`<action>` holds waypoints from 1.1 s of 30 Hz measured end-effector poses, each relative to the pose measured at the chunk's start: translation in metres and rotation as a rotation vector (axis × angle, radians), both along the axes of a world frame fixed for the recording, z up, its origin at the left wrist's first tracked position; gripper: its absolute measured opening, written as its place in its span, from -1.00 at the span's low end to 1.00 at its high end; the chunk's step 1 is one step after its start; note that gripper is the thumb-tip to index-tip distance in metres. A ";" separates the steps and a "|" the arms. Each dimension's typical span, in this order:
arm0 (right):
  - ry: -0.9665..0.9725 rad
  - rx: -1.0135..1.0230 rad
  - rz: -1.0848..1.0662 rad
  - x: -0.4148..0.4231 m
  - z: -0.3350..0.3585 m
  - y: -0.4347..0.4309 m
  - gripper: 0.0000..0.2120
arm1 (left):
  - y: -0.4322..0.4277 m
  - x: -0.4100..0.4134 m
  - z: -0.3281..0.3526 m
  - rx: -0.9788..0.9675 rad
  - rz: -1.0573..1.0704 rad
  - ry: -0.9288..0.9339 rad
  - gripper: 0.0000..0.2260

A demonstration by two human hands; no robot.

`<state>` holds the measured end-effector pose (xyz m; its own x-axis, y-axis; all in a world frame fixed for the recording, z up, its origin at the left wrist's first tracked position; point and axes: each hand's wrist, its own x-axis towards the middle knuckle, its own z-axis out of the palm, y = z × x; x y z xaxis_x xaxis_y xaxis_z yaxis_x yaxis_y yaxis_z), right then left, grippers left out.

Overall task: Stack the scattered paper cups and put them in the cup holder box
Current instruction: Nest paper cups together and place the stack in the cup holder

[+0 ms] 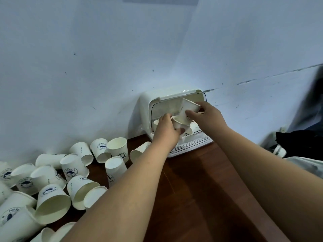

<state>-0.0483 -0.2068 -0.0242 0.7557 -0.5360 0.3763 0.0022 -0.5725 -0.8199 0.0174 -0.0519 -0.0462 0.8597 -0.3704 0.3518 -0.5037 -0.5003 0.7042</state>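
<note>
1. Our left grip (165, 131) pinches a cup (179, 125) at the box (148, 109) mouth.
2. Our right grip (204, 116) pinches an upturned cup (187, 109) just above it.
3. Loose cups (70, 172) crowd the desk's (201, 189) left edge, by the wall.

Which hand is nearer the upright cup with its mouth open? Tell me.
Left. The left hand is just right of the upright cup; the right hand is farther right, at the box.

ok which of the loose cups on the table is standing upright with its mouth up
The cup at the back of the pile, nearest the wall and left of the box. Its open mouth faces up; the cups around it lie tipped or upside down.
</note>
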 end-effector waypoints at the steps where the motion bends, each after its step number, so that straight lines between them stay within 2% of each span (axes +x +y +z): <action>1: 0.008 0.000 0.029 -0.003 0.001 0.001 -0.55 | -0.001 -0.006 0.001 -0.050 -0.002 0.002 -0.35; 9: 0.024 -0.041 0.101 -0.032 0.014 0.004 -0.60 | 0.000 -0.034 0.012 -0.275 0.021 -0.024 -0.40; 14: 0.087 -0.023 0.237 -0.048 0.020 0.008 -0.52 | 0.002 -0.051 0.011 -0.317 -0.059 0.067 -0.46; 17: 0.139 0.043 0.286 -0.058 0.024 0.009 -0.37 | 0.005 -0.062 0.002 -0.387 -0.057 0.093 -0.41; 19: 0.145 0.020 0.315 -0.062 0.021 0.008 -0.36 | 0.006 -0.066 -0.007 -0.442 -0.053 0.091 -0.41; 21: 0.149 0.028 0.316 -0.068 0.022 0.011 -0.37 | 0.009 -0.071 -0.014 -0.471 -0.051 0.091 -0.45; 25: 0.164 0.067 0.333 -0.068 0.027 0.016 -0.34 | 0.016 -0.077 -0.019 -0.522 -0.048 0.096 -0.32; 28: 0.161 0.036 0.295 -0.057 0.029 0.015 -0.27 | 0.021 -0.080 -0.027 -0.488 -0.052 0.089 -0.31; 30: 0.176 0.012 0.210 -0.047 0.030 0.015 -0.32 | 0.025 -0.083 -0.041 -0.455 -0.052 0.080 -0.35; 33: 0.292 -0.118 0.057 -0.025 0.020 0.005 -0.61 | 0.030 -0.087 -0.067 -0.412 -0.056 0.070 -0.39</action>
<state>-0.0729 -0.2021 -0.0046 0.8686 -0.4551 0.1960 -0.1885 -0.6693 -0.7187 -0.0694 -0.0218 -0.1132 0.8695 -0.2574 0.4215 -0.4657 -0.1431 0.8733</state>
